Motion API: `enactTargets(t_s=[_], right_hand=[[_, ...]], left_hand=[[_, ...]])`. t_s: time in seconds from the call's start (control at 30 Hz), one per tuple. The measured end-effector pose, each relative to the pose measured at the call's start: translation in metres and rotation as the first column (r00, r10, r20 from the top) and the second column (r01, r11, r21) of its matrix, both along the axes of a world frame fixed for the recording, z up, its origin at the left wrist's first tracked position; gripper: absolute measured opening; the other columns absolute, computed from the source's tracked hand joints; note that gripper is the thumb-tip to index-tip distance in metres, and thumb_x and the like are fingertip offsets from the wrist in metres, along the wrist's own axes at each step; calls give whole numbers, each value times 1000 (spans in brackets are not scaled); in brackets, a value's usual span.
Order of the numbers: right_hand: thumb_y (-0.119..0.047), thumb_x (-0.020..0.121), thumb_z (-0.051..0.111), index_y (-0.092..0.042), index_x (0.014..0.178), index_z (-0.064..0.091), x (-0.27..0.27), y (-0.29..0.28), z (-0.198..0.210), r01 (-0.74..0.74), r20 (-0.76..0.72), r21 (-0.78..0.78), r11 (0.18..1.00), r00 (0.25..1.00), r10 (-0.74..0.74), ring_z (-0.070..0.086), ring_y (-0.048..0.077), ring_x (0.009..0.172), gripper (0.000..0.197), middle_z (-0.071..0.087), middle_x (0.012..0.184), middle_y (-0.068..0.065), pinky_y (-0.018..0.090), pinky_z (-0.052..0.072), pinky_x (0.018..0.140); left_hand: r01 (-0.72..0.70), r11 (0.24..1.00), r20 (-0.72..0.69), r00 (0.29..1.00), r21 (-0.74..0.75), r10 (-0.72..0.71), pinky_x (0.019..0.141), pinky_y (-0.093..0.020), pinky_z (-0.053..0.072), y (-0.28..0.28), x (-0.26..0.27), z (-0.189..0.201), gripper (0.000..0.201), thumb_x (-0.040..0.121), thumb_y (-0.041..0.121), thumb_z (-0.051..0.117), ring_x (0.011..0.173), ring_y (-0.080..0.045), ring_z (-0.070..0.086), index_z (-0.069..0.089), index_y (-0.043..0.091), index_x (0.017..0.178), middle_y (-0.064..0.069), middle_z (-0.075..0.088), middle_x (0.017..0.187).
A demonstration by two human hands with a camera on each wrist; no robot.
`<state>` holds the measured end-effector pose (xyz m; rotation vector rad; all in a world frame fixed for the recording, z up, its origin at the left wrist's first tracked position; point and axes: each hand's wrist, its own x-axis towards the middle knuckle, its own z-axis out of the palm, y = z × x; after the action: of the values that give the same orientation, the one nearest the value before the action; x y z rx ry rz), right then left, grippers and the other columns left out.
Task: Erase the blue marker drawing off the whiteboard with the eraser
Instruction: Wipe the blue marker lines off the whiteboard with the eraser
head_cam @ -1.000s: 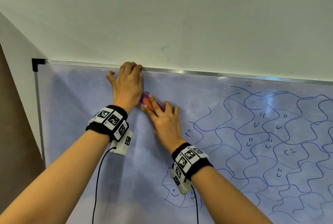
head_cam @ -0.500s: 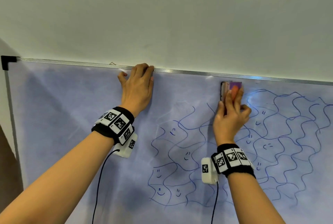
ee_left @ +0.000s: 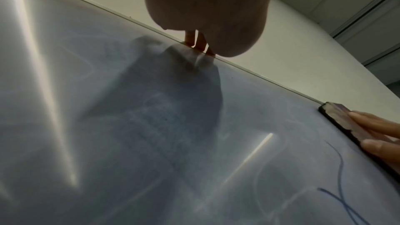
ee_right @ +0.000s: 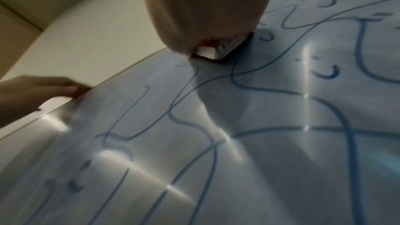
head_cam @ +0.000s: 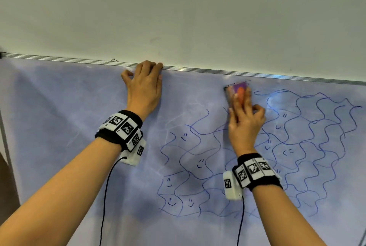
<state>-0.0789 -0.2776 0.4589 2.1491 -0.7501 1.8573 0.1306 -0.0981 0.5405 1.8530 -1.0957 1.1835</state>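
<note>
Eraser (head_cam: 237,91) gripped flat on whiteboard (head_cam: 59,117) by right hand (head_cam: 245,125), just under top frame (head_cam: 217,71) that left hand (head_cam: 144,89) hooks with bent fingers; mid-erase, most of blue drawing (head_cam: 297,146) left below/right of hand, next likely needs firm downward strokes.

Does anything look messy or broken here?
A little. The whiteboard has a smeary bluish haze left of the blue drawing, so it looks wiped but not clean. The eraser has a ragged, worn edge.
</note>
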Motion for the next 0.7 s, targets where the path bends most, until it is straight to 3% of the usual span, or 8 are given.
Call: enactTargets(t_s=[0.17,0.27,0.37,0.47,0.53,0.7], right_hand=[[-25,92,56,-25,134,54,12,10,-10,14,37,43,999,999,-16,40,30,95,43,37,150,4,41,37,79],[-16,88,62,-26,138,48,20,33,-46,-52,-114,-100,994,993,41,43,31,97,52,38,149,3,40,36,78],[-10,85,56,-29,137,44,17,50,-81,-150,-305,-194,970,948,85,45,34,98,56,41,147,3,40,38,76],[-4,78,63,-30,134,46,7,45,-78,-178,-396,-243,954,915,70,46,34,100,64,42,147,1,41,35,76],[-6,80,60,-32,135,47,4,36,-53,-137,-367,-215,967,929,49,45,34,101,63,40,148,-1,40,32,77],[-21,89,61,-29,133,54,19,28,1,-63,-120,-45,997,991,57,40,30,99,46,42,148,0,39,34,79]], left_hand=[[-12,1000,-22,1000,-16,11,82,-41,26,-5,-2,-1,31,95,21,42,104,-22,49,56,20,122,-2,55,112],[-21,1000,-23,1000,-15,21,82,-41,26,-6,-2,-2,31,95,21,43,105,-22,49,56,20,123,-2,55,113],[-25,1000,-27,999,-12,25,82,-42,27,-5,-3,-1,31,94,20,43,106,-22,49,55,20,123,-2,55,114],[-32,999,-26,999,-6,32,82,-43,27,-3,-4,-2,31,94,20,44,106,-22,49,55,20,123,-2,55,114],[-38,999,-25,999,2,38,83,-42,27,-3,-4,-2,31,94,19,44,107,-21,48,54,20,123,-2,55,114],[-49,999,-47,998,-1,48,84,-43,28,-3,-8,-1,32,94,18,43,107,-21,49,55,20,124,-2,55,115]])
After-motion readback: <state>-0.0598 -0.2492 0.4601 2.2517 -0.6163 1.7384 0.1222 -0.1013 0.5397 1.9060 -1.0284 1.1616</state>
